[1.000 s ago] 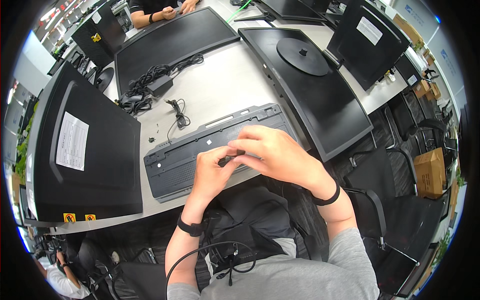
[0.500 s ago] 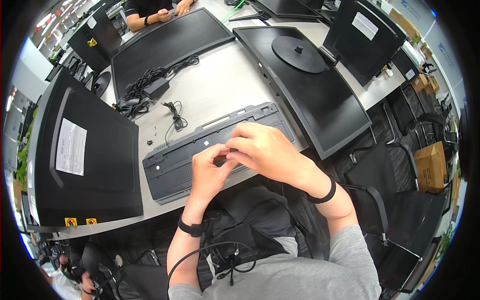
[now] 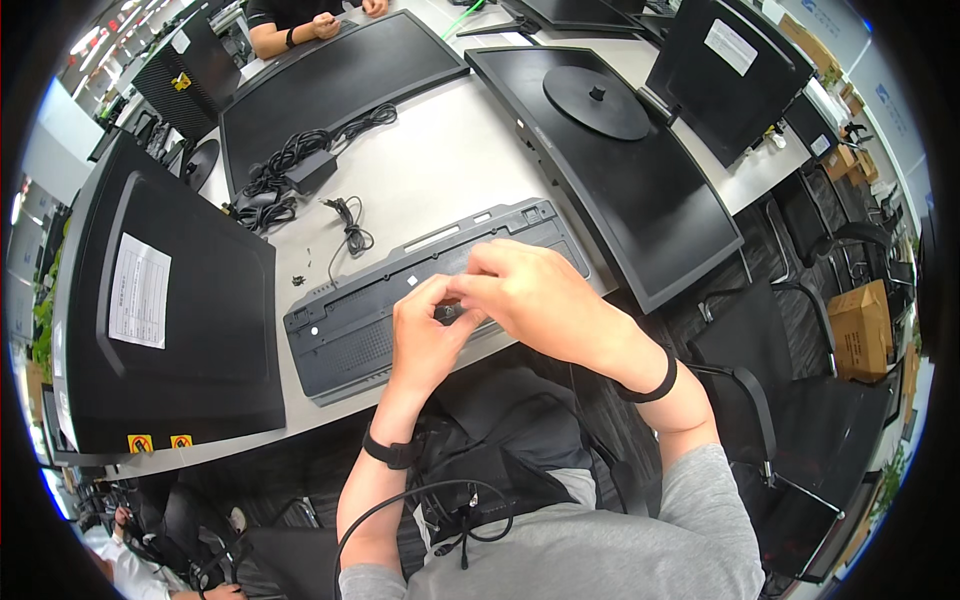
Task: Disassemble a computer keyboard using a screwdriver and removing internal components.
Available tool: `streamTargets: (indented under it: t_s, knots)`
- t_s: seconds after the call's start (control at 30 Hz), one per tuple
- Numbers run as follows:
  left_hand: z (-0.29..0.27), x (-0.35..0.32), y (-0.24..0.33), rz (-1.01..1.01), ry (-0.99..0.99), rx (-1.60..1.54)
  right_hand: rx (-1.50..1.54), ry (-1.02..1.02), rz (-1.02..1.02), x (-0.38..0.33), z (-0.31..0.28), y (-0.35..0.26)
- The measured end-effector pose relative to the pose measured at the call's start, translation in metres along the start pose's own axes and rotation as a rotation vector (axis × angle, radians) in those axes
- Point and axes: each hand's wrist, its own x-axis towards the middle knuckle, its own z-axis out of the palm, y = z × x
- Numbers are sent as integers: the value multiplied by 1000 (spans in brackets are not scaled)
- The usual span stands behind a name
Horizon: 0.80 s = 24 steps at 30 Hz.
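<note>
Above the near edge of the desk, my left hand (image 3: 428,325) and my right hand (image 3: 530,292) meet, fingertips pinched together. A small dark piece shows between the left thumb and fingers; its kind cannot be made out. Beneath both hands lies a black keyboard (image 3: 350,350), turned underside up, its middle partly covered by them. The keyboard's thin cable (image 3: 352,232) is bundled on the desk behind it. A few tiny dark bits (image 3: 298,281) lie beside the keyboard's left end.
A black computer tower (image 3: 200,320) stands at the left. One monitor (image 3: 350,90) lies flat at the back; another monitor (image 3: 640,200) lies at the right with a round stand base (image 3: 595,105) on it. Coiled black cables and a power adapter (image 3: 312,172) rest behind. A co-worker's hand (image 3: 325,26) is across the desk.
My hands stay together with slight finger movement, and the left has shifted a little right. The dark piece shows more plainly now. Across the desk, the co-worker's hands have moved slightly apart.
</note>
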Motion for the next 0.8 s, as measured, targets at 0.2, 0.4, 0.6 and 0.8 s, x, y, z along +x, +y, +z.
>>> streamTargets:
  t_s: [0.2, 0.4, 0.6, 0.8]
  knots:
    - [-9, -4, 1, 33, -48, -57, 57, 72, -94, -4, 0, 0]
    - [-12, -1, 0, -22, -69, 97, 4, 8, -12, -2, -1, -5]
    - [-11, -2, 1, 97, -66, 20, 70, -24, -13, -7, -7, -6]
    - [-9, 0, 4, 74, -51, 68, -4, 20, -93, -1, -2, 1]
